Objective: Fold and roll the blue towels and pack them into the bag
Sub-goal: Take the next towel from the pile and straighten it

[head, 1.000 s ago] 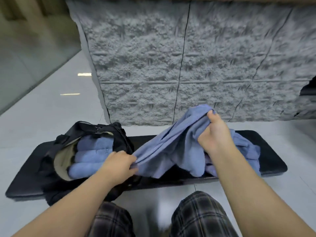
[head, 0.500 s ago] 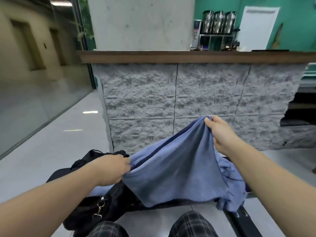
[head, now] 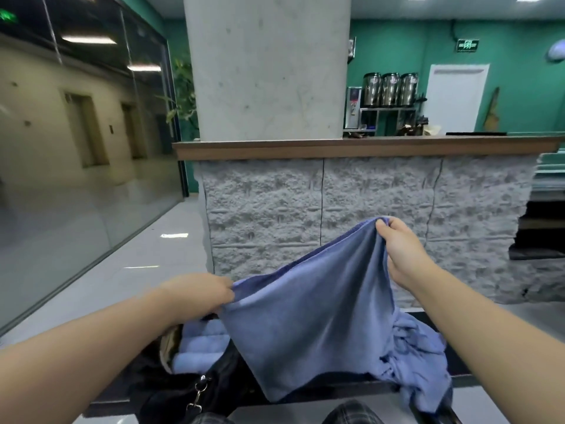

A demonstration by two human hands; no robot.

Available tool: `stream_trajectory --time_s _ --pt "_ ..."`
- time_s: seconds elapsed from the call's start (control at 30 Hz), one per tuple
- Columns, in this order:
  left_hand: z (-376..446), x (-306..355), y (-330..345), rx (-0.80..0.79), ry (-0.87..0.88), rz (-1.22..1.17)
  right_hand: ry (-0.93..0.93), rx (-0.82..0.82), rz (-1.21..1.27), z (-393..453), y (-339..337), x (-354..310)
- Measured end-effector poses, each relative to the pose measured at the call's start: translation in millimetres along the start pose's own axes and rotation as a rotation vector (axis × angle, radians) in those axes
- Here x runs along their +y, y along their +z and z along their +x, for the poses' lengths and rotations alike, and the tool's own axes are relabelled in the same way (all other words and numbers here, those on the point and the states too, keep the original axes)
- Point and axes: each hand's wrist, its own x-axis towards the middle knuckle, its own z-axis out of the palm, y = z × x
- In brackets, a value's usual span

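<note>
Head view shows one blue towel [head: 308, 325] stretched in the air between my two hands, hanging down like a sheet over the dark bench [head: 461, 367]. My left hand [head: 198, 293] pinches the towel's lower left corner, fingers curled tight around the edge. My right hand [head: 400, 243] grips the opposite corner, held higher and further out, so the top edge slopes up from left to right. Behind the hanging towel, at its right, a loose heap of blue towels [head: 419, 365] lies crumpled on the bench; I cannot count how many are in it. Below my left hand sits one black bag [head: 186, 390], open at the top, with three rolled blue towels [head: 201, 347] stacked inside it. A metal clip [head: 198, 390] dangles from the bag's front. My two knees in checked trousers [head: 351, 414] show at the bottom edge. Beyond the bench stands a grey stone counter [head: 367, 209] with a wooden top, a concrete pillar [head: 266, 68] rising from it, and three steel urns [head: 389, 88] on a shelf against the green wall.
</note>
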Motion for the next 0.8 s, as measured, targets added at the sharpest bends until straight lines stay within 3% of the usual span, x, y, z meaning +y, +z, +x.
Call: stream_trajectory --time_s 0.03,0.13,0.23,0.37,0.57,0.7,0.8 --pt "-7 0 -6 0.07 0.015 0.001 -0.011 0.0 -0.006 -1 -1 -5" --pt "-30 -5 -18 0.491 0.111 -0.171 -0.015 -0.003 0.003 -5 -8 -17" --pt "-42 -3 -31 0.524 0.163 -0.343 0.001 -0.032 0.003 -10 -12 -21" --pt "-52 6 -46 0.632 0.243 -0.28 -0.009 -0.018 -0.015 -17 -14 -26" --pt "-59 3 -53 0.55 0.133 -0.308 -0.032 -0.04 0.123 -20 -27 -29" --pt "-56 -3 -61 0.278 0.02 -0.124 -0.048 -0.049 0.143 -18 -32 -27" --pt "-58 -6 -62 0.213 0.022 -0.251 -0.052 -0.019 0.131 -17 -34 -27"
